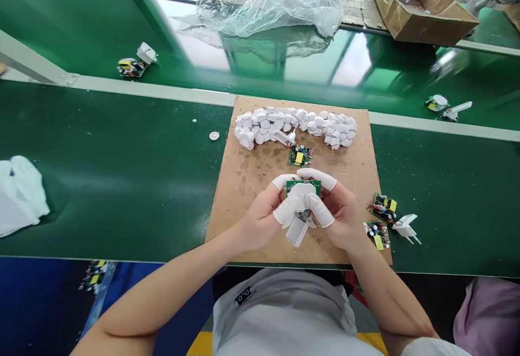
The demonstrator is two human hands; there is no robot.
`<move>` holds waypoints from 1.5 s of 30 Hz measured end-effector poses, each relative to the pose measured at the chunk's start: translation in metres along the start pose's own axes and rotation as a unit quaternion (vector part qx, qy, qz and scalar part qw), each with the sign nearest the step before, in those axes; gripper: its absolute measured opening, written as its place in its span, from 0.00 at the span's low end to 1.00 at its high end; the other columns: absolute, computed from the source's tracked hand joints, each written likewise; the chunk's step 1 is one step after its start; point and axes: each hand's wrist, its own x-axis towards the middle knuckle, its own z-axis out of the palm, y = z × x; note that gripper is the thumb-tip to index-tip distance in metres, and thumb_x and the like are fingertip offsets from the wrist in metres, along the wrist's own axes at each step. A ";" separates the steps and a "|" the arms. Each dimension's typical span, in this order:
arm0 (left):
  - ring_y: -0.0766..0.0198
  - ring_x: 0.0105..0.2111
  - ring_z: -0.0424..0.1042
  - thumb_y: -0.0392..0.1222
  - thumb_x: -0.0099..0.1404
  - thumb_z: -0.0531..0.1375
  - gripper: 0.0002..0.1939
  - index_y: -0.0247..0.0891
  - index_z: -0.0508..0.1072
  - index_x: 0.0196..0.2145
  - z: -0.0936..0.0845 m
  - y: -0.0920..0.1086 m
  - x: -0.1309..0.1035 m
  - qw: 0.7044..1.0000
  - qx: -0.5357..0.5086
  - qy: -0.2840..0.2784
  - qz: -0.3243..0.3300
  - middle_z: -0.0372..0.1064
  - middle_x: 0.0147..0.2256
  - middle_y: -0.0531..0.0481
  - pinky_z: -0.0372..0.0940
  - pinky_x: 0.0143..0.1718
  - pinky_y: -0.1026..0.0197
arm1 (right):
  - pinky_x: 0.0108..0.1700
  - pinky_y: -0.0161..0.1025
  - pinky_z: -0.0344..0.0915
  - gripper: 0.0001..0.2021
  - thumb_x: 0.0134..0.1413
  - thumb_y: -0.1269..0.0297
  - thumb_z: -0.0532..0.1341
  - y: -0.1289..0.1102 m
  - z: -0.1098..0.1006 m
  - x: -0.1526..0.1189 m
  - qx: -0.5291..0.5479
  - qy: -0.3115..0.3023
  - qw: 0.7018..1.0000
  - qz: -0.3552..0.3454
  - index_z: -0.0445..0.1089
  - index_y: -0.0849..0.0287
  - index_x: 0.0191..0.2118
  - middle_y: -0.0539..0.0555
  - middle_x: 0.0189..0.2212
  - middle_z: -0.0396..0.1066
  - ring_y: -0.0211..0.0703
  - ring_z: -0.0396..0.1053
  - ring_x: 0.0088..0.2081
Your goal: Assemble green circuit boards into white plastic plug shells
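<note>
My left hand (266, 212) and my right hand (337, 212) are closed around a small green circuit board (315, 185), gripping it from both sides. White finger cots cover the thumbs and forefingers. A white piece (304, 192) lies against the board under my thumbs; its exact shape is partly hidden. Below them hangs a white plug part (298, 230), with a thin red wire beside it. Just beyond my fingertips, another circuit board (300, 156) with a yellow component rests on the cardboard sheet (260, 172), joined to a white plug part (283, 138).
Many small white pieces (264, 125) form a curved pile at the sheet's far end. Circuit boards (377, 235) and a white plug (405, 228) lie right. Behind the rail, the green belt (182, 69) carries more boards. A white bag (20, 196) sits left, a carton (422, 20) far right.
</note>
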 end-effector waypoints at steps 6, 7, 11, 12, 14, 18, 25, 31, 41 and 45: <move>0.66 0.29 0.67 0.61 0.73 0.58 0.22 0.39 0.67 0.48 0.000 -0.007 -0.003 0.995 0.093 0.015 0.036 0.70 0.34 0.51 0.64 0.30 0.63 | 0.35 0.39 0.75 0.20 0.68 0.48 0.64 0.001 -0.001 0.003 -0.033 -0.001 0.999 -0.035 0.71 0.54 0.57 0.55 0.38 0.80 0.43 0.76 0.34; 0.67 0.27 0.66 0.61 0.74 0.58 0.21 0.39 0.67 0.47 -0.001 -0.007 -0.003 0.995 0.096 0.014 0.032 0.70 0.32 0.53 0.62 0.28 0.63 | 0.33 0.38 0.75 0.19 0.67 0.48 0.64 0.001 0.000 0.003 -0.040 0.007 0.999 -0.033 0.72 0.54 0.55 0.55 0.36 0.79 0.43 0.75 0.33; 0.70 0.21 0.58 0.58 0.75 0.57 0.17 0.41 0.65 0.45 -0.001 -0.006 -0.004 0.997 0.074 -0.019 0.013 0.64 0.25 0.60 0.56 0.24 0.65 | 0.31 0.37 0.73 0.14 0.65 0.51 0.66 0.000 0.003 0.005 -0.061 0.046 0.996 -0.036 0.74 0.55 0.47 0.54 0.34 0.79 0.41 0.74 0.30; 0.70 0.20 0.57 0.58 0.76 0.57 0.17 0.41 0.65 0.45 -0.001 -0.006 -0.004 0.997 0.070 -0.025 0.007 0.62 0.23 0.61 0.56 0.24 0.65 | 0.31 0.36 0.73 0.13 0.65 0.52 0.66 0.000 0.003 0.005 -0.060 0.050 0.996 -0.038 0.74 0.55 0.47 0.54 0.34 0.79 0.41 0.74 0.30; 0.70 0.20 0.56 0.60 0.76 0.57 0.18 0.41 0.65 0.44 -0.002 -0.006 -0.004 0.997 0.071 -0.023 0.000 0.61 0.23 0.62 0.55 0.24 0.64 | 0.31 0.36 0.73 0.13 0.66 0.52 0.65 -0.001 0.003 0.004 -0.054 0.047 0.997 -0.042 0.74 0.55 0.48 0.53 0.34 0.80 0.41 0.75 0.30; 0.70 0.20 0.56 0.61 0.75 0.57 0.20 0.41 0.65 0.44 -0.003 -0.006 -0.003 0.997 0.071 -0.018 0.001 0.61 0.23 0.61 0.55 0.24 0.64 | 0.33 0.37 0.75 0.16 0.69 0.48 0.63 -0.001 0.000 0.004 -0.043 0.033 0.997 -0.050 0.75 0.56 0.48 0.55 0.36 0.81 0.42 0.78 0.32; 0.68 0.20 0.58 0.64 0.73 0.57 0.22 0.39 0.66 0.45 -0.003 -0.004 -0.001 0.998 0.060 -0.005 -0.007 0.61 0.21 0.60 0.54 0.22 0.64 | 0.31 0.37 0.75 0.16 0.70 0.49 0.60 -0.001 0.000 0.005 -0.092 0.059 0.993 -0.053 0.77 0.56 0.47 0.55 0.36 0.83 0.42 0.77 0.31; 0.67 0.19 0.59 0.63 0.77 0.51 0.22 0.40 0.66 0.44 -0.001 -0.007 -0.004 0.987 0.153 0.038 0.042 0.63 0.21 0.59 0.57 0.23 0.63 | 0.28 0.36 0.68 0.08 0.65 0.59 0.64 0.000 0.006 0.006 -0.103 0.065 0.991 -0.058 0.76 0.55 0.45 0.51 0.29 0.78 0.39 0.71 0.26; 0.67 0.18 0.58 0.63 0.77 0.51 0.22 0.40 0.66 0.43 -0.001 -0.007 -0.005 0.992 0.126 0.030 0.014 0.62 0.19 0.60 0.55 0.22 0.63 | 0.26 0.35 0.66 0.08 0.65 0.60 0.63 -0.001 0.003 0.004 -0.131 0.050 0.987 -0.080 0.76 0.56 0.45 0.51 0.28 0.78 0.38 0.69 0.24; 0.66 0.18 0.60 0.66 0.75 0.52 0.25 0.40 0.67 0.44 -0.001 -0.006 -0.006 0.995 0.099 0.032 -0.003 0.63 0.19 0.60 0.55 0.21 0.63 | 0.28 0.37 0.72 0.10 0.68 0.60 0.61 0.000 0.000 0.001 -0.154 0.040 0.984 -0.085 0.77 0.56 0.48 0.55 0.33 0.83 0.41 0.76 0.27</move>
